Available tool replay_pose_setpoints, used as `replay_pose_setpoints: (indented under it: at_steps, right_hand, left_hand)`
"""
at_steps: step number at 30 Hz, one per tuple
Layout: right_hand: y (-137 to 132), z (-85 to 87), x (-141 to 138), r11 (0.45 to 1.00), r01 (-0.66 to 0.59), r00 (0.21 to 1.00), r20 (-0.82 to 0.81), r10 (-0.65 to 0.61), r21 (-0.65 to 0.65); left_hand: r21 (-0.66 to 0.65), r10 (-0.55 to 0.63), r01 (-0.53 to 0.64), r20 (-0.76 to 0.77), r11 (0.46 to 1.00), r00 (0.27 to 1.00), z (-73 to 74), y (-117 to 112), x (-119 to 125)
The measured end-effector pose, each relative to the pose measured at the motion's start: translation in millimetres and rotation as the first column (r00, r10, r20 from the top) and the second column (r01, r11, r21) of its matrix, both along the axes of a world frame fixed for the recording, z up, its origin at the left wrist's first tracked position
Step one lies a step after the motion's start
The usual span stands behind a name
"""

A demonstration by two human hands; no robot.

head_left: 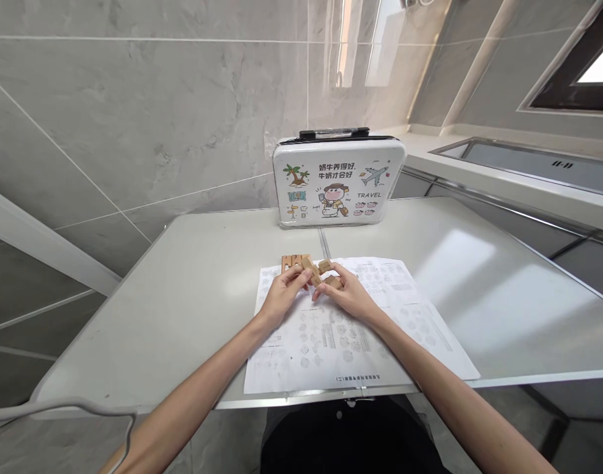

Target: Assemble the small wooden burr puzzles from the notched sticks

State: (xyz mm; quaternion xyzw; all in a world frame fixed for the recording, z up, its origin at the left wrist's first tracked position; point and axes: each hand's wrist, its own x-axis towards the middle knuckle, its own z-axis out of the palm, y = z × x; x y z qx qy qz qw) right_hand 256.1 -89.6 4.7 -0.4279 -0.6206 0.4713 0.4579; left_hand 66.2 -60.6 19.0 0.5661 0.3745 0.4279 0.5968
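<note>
Above a printed instruction sheet (380,368), both hands work close together on small notched wooden puzzle pieces. My left hand (284,293) is closed, pinching a light-brown wooden puzzle piece (309,264) that stands at a tilt. My right hand (348,291) is closed round a wooden puzzle block (334,282), and another small block (325,265) shows at its fingertips. Whether the pieces in the two hands are joined, I cannot tell; fingers cover part of them. Behind my left fingers, more notched wooden pieces (292,261) lie side by side at the sheet's far edge.
A white cartoon-printed case (338,178) with a black handle stands upright at the back of the pale folding table (207,263). A grey tiled wall rises behind. To the right is a counter with a sink (533,164). A pale cable (84,403) hangs at the lower left.
</note>
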Motion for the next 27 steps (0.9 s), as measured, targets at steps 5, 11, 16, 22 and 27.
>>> replay_pose_setpoints:
  at_steps: [5, 11, 16, 22, 27]
  right_hand:
    - [4.5, -4.1, 4.0, 0.993, 0.117, 0.993, -0.004, -0.117, -0.002]
    - [14.0, -8.9, 13.1, 0.969, 0.194, 0.936, -0.268, -0.229, -0.154]
    - [18.2, -4.4, 18.8, 0.971, 0.131, 0.895, -0.397, -0.202, -0.199]
    - [18.6, -4.7, 19.8, 0.977, 0.101, 0.912, -0.375, -0.166, -0.185]
    - [18.1, -10.2, 21.4, 0.983, 0.054, 0.903, -0.412, -0.124, -0.177]
  left_hand:
    - [-0.180, -0.027, 0.066, 0.214, 0.981, 0.976, -5.7, 6.9, -2.4]
    - [-0.219, -0.137, 0.174, 0.177, 0.960, 0.975, -4.1, 4.0, -2.0]
    - [-0.131, -0.206, 0.221, 0.123, 0.966, 0.971, -4.1, -0.7, 1.8]
    - [-0.073, -0.206, 0.207, 0.026, 0.976, 0.978, -4.1, -0.5, 2.2]
    - [-0.084, -0.145, 0.147, 0.029, 0.986, 0.989, -6.1, 0.4, 1.7]
